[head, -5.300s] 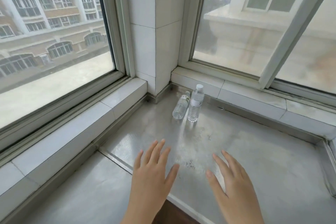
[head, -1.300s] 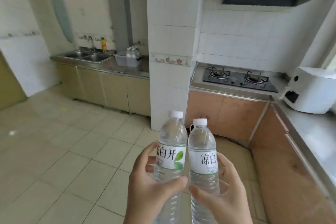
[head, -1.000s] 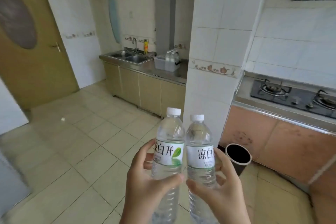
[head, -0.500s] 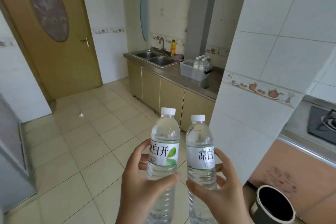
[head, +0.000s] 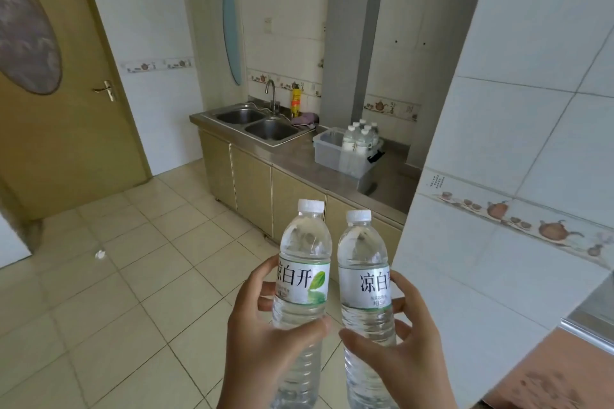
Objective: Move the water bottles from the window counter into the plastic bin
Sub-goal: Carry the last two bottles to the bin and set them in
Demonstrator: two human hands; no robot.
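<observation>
Over wide bare floor [head: 99, 309], left hand [head: 262, 342] wrapped round one upright bottle [head: 304, 276], right hand [head: 405, 352] round another bottle [head: 365, 285], plastic bin [head: 335, 156] far ahead on counter [head: 382, 176] edge.

Clear bottles [head: 304, 262] with white caps and white-green labels, beige floor tiles [head: 133, 276], steel-grey sink [head: 259, 123], a translucent bin [head: 335, 156].

left bottle [head: 305, 262] label: 凉白开, green leaf | right bottle [head: 364, 276] label: 凉白, rest hidden | small print unreadable
</observation>
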